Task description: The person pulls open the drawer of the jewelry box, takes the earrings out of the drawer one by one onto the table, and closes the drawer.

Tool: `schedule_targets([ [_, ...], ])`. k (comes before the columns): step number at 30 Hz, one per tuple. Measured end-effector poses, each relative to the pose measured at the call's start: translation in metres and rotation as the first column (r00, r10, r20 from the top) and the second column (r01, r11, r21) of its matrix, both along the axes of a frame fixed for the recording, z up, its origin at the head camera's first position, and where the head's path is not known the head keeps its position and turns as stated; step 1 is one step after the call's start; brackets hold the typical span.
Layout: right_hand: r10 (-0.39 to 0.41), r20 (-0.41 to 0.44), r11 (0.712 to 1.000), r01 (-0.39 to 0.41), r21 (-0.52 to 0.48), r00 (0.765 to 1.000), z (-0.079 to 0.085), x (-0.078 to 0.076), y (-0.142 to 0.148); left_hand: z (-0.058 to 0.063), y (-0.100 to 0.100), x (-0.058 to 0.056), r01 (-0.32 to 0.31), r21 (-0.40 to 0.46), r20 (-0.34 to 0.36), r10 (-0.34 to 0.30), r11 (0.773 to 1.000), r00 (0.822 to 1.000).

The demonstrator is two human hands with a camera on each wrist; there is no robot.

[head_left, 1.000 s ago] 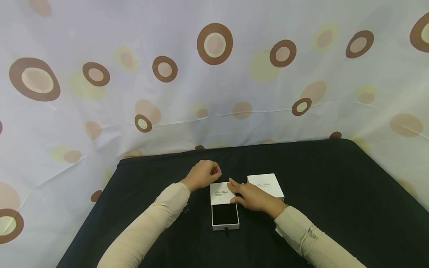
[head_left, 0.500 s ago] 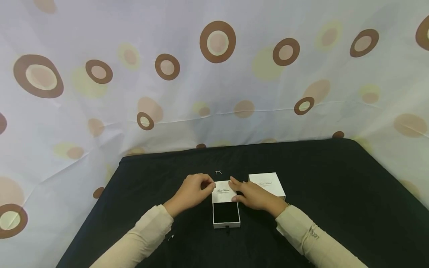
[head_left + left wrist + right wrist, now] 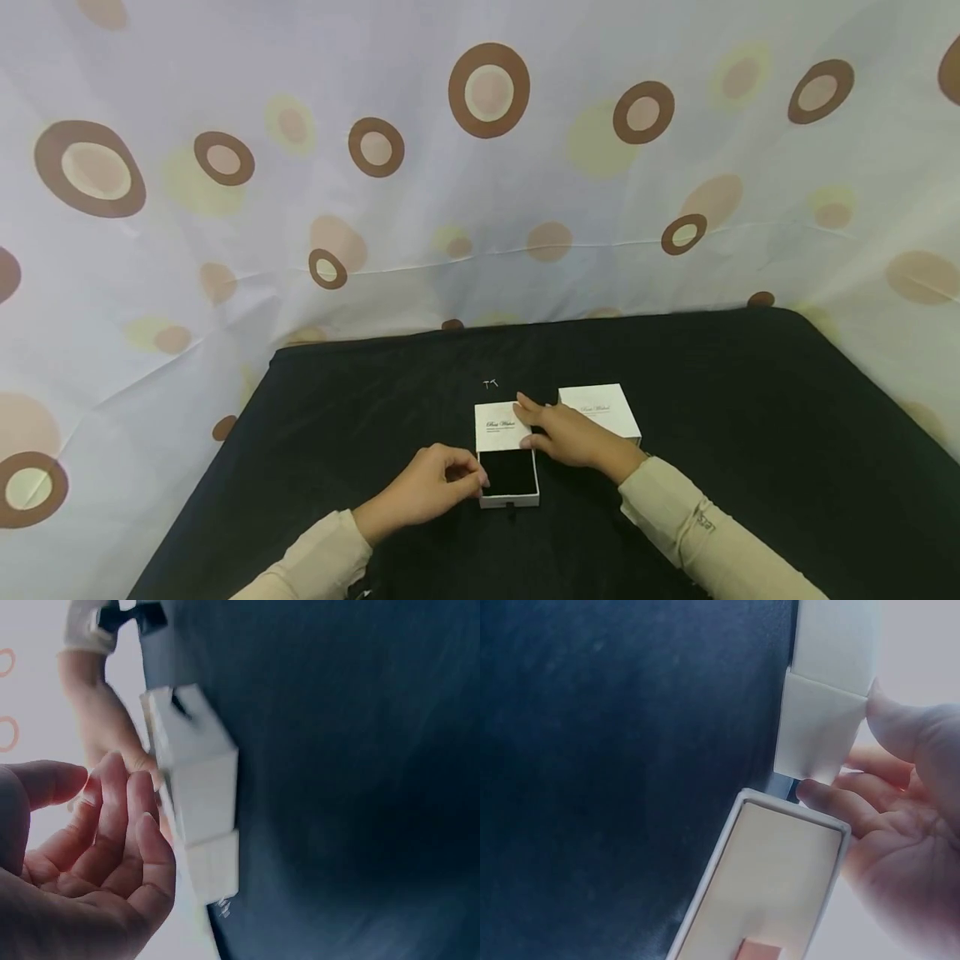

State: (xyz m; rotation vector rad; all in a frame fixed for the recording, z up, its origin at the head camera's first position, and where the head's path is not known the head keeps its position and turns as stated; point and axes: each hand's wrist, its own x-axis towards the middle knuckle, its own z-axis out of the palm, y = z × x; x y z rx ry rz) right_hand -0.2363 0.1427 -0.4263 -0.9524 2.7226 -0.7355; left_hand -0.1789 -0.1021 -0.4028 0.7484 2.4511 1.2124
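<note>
A white drawer-type gift box with "Best Wishes" lettering lies on the black cloth. Its sleeve (image 3: 491,433) is at the far end, and its drawer (image 3: 510,502), black inside, is pulled out towards me. My right hand (image 3: 566,435) holds the sleeve, thumb at the near edge of its right side and a fingertip at its far end (image 3: 814,739). At the drawer's left wall is my left hand (image 3: 431,483), fingers loosely bent. The left wrist view shows its thumb (image 3: 60,781) close to the index fingertip, with nothing visible between them. Two tiny pale T-shaped pieces (image 3: 490,384) lie beyond the sleeve.
A second white box (image 3: 603,407), similarly lettered, stands to the right, partly behind my right hand. The black cloth (image 3: 720,383) covers the table up to a patterned curtain (image 3: 420,208) at the back.
My left hand has come back towards me from beyond the sleeve to the drawer's left side, uncovering the two tiny pieces. The right hand stays on the sleeve.
</note>
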Motion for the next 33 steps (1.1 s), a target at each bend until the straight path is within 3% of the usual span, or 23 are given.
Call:
schedule_targets([
  [5, -0.012, 0.004, 1.000, 0.012, 0.002, 1.000, 0.001, 0.001, 0.000, -0.011, 0.005, 0.010, 0.004, 0.052, 0.142, -0.011, 0.999, 0.990],
  [10, -0.013, 0.014, 1.000, 0.013, 0.001, 1.000, 0.001, 0.000, 0.000, -0.020, 0.008, 0.018, -0.022, 0.089, 0.269, -0.002, 0.996, 0.963],
  [15, -0.013, 0.019, 1.000, 0.013, -0.005, 1.000, 0.000, -0.001, -0.001, -0.032, 0.011, 0.027, -0.075, 0.153, 0.423, 0.003, 0.985, 0.906],
  [20, -0.012, 0.012, 1.000, 0.012, -0.006, 1.000, 0.000, 0.000, 0.000, -0.040, 0.015, 0.033, -0.177, 0.226, 0.573, 0.016, 0.958, 0.820],
  [22, -0.013, 0.009, 1.000, 0.013, -0.004, 1.000, 0.000, 0.000, 0.000, -0.042, 0.017, 0.034, -0.208, 0.244, 0.609, 0.017, 0.947, 0.793],
  [33, -0.023, 0.017, 1.000, 0.023, -0.009, 1.000, -0.003, 0.000, 0.000, -0.046, 0.029, 0.036, -0.221, 0.277, 0.641, -0.009, 0.935, 0.767],
])
